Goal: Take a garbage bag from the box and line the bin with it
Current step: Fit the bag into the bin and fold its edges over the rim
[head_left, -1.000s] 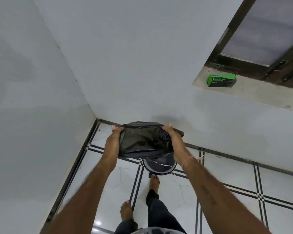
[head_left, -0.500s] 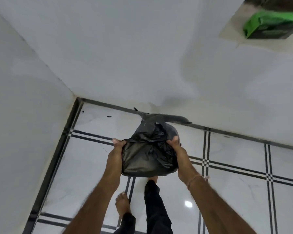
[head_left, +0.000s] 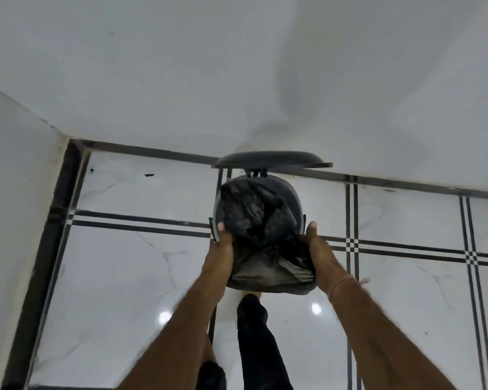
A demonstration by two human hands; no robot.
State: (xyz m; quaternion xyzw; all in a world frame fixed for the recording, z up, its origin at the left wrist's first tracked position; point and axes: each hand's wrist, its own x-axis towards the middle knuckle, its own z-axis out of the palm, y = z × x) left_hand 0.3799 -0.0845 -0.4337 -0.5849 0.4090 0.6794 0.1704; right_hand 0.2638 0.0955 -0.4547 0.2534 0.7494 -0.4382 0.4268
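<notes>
A black garbage bag (head_left: 261, 220) hangs bunched into the mouth of a small round pedal bin (head_left: 292, 197) on the tiled floor. The bin's dark lid (head_left: 268, 159) stands raised against the wall behind it. My left hand (head_left: 219, 254) grips the bag's left edge at the bin's near rim. My right hand (head_left: 317, 254) grips the bag's right edge. Between my hands the bag's near side (head_left: 268, 274) drapes over the bin's front. The box is out of view.
The bin stands close to a white wall (head_left: 237, 80), with a second wall (head_left: 12, 192) forming a corner on the left. Glossy white floor tiles (head_left: 124, 277) with black lines spread all around. My leg in dark trousers (head_left: 254, 333) is just below the bin.
My hands have carried the bag down and forward onto the bin, and its lower part now sits inside. The view has tilted down, so the green box on the ledge has left the frame.
</notes>
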